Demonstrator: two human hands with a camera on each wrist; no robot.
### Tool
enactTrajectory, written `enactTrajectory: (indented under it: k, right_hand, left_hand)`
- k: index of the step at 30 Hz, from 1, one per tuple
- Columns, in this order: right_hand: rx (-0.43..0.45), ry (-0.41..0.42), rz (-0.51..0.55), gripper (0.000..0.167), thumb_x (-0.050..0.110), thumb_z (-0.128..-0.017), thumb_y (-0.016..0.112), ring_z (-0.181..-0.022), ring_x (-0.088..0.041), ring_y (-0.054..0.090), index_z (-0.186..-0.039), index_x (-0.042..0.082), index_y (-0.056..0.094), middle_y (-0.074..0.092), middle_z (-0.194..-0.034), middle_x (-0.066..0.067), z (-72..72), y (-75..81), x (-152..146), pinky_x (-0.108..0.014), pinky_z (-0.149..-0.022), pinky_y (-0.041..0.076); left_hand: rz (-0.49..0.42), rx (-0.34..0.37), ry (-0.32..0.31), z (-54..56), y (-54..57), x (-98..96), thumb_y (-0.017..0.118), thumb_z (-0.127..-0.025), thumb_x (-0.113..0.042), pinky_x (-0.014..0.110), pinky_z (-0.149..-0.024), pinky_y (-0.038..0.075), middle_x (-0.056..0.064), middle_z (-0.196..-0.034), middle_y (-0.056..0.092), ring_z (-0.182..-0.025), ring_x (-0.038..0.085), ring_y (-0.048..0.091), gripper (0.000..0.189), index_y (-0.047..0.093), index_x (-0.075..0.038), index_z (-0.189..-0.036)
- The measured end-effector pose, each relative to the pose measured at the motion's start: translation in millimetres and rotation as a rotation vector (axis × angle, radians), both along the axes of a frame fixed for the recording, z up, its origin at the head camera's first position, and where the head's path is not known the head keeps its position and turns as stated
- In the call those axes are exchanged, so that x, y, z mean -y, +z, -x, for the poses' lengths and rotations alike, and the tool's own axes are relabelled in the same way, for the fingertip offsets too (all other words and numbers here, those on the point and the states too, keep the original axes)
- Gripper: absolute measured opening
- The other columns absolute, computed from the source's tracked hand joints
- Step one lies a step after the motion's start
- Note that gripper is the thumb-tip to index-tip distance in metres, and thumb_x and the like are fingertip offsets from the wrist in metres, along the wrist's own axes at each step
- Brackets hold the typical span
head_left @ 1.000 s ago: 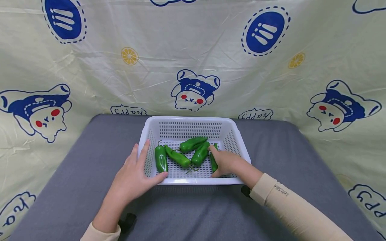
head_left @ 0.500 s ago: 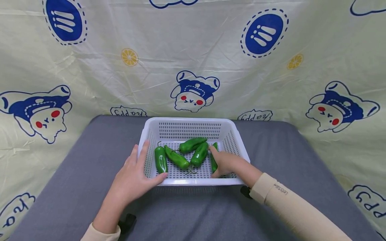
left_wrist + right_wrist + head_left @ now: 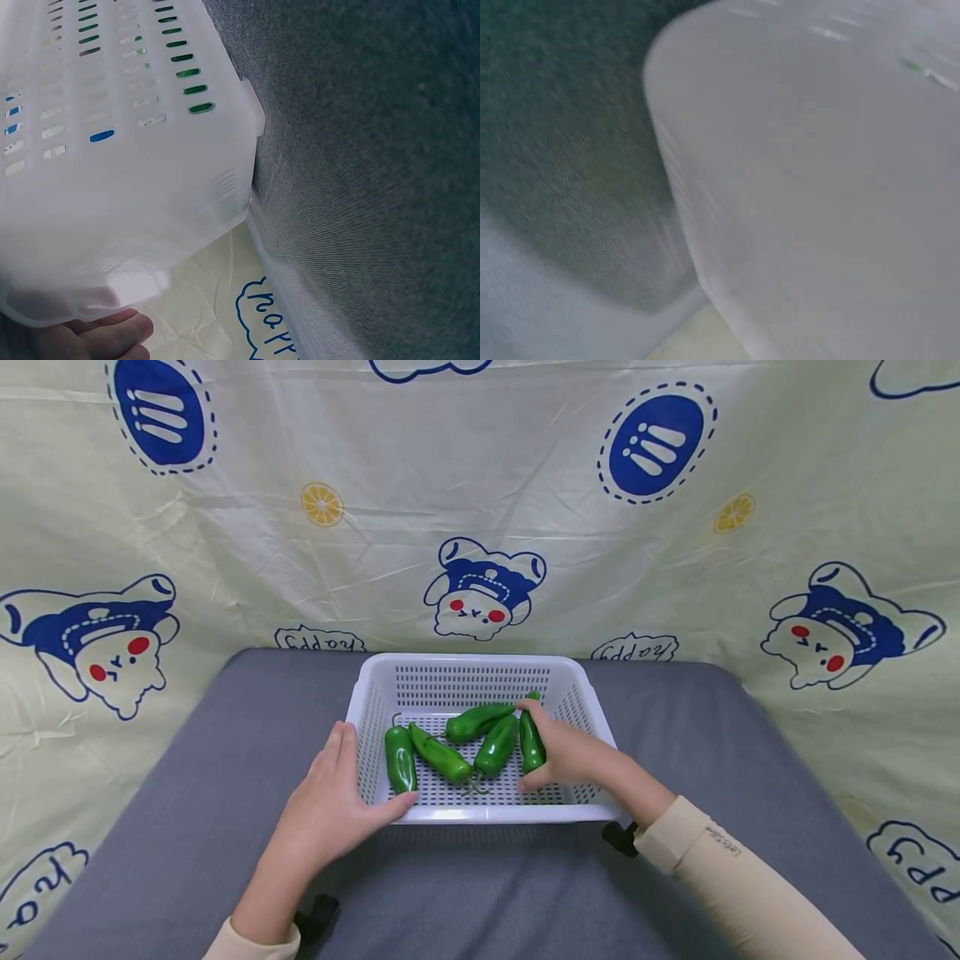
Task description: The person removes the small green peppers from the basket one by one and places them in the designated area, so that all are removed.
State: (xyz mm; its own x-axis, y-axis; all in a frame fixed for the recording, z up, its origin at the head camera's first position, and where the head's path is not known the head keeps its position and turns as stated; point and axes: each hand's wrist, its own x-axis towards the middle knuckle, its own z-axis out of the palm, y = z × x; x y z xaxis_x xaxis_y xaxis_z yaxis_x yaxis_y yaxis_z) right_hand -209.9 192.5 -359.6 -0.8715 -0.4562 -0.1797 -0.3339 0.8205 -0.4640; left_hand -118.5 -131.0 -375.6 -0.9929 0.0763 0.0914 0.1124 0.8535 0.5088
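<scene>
A white perforated plastic basket (image 3: 487,815) stands on the grey cloth with several green peppers inside. My right hand (image 3: 573,758) reaches over its right wall and holds the rightmost green pepper (image 3: 532,745) between thumb and fingers. That pepper stands nearly lengthwise, its far end pointing at the back wall. At the front left corner is my left hand (image 3: 330,810), thumb stretched over the front rim and fingers fairly straight along the left rim. The left wrist view shows those fingers (image 3: 112,337) at the rim. The right wrist view is blurred and shows the basket's outer wall (image 3: 802,165) without the hand.
Left of the held pepper lie a dark green pepper (image 3: 401,760), a curved lighter pepper (image 3: 441,753) and two more, a back pepper (image 3: 476,722) and a middle pepper (image 3: 497,747). Grey cloth (image 3: 675,727) surrounds the basket; a printed curtain (image 3: 375,568) hangs behind.
My right hand has risen slightly with the rightmost pepper, whose far end now sits higher near the back wall. The left index finger has drawn in against the other fingers.
</scene>
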Motion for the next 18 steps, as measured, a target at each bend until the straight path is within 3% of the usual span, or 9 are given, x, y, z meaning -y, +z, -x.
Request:
enactTrajectory:
  k: [10, 18]
  right_hand:
    - [0.032, -0.002, 0.173, 0.124, 0.042, -0.069, 0.090, -0.099, -0.021, 0.062, -0.156, 0.025, 0.004, 0.051, -0.132, -0.012, -0.6, 29.3, -17, -0.040, -0.085, 0.056]
    - [0.044, -0.021, 0.260, 0.117, 0.031, -0.073, 0.089, -0.094, -0.026, 0.065, -0.154, 0.027, 0.005, 0.048, -0.130, -0.019, -1.7, 40.6, -41, -0.037, -0.071, 0.060]
  left_hand:
    - [0.016, 0.003, -0.001, -0.5, 0.5, -0.2, 0.061, -0.074, -0.081, 0.062, -0.107, 0.039, 0.021, -0.164, 0.014, -0.143, 0.043, 0.033, 0.128, 0.011, 0.002, -0.157]
    - [0.015, 0.008, -0.003, -0.5, 0.7, -0.2, 0.060, -0.073, -0.082, 0.062, -0.107, 0.038, 0.021, -0.165, 0.012, -0.144, 0.044, 0.031, 0.129, 0.010, 0.002, -0.158]
